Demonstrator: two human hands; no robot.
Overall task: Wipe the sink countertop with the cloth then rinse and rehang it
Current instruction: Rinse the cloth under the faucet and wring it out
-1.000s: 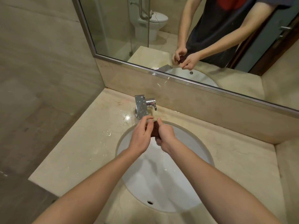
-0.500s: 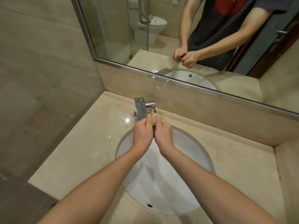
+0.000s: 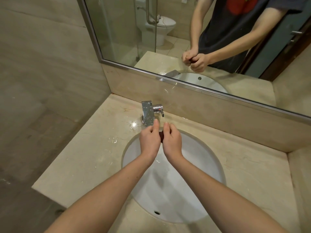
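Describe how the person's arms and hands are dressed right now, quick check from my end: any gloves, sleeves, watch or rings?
Both arms are bare from wrist to the frame's edge. The left hand and right hand wear no gloves, and no watch, bracelet or ring shows on the sides in view. The mirror reflects a dark short-sleeved T-shirt with a red print on the chest, sleeves ending above the elbows.

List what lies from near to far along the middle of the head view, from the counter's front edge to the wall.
Small dark overflow hole → white oval sink basin → dark reddish cloth → chrome square faucet → steel-framed mirror.
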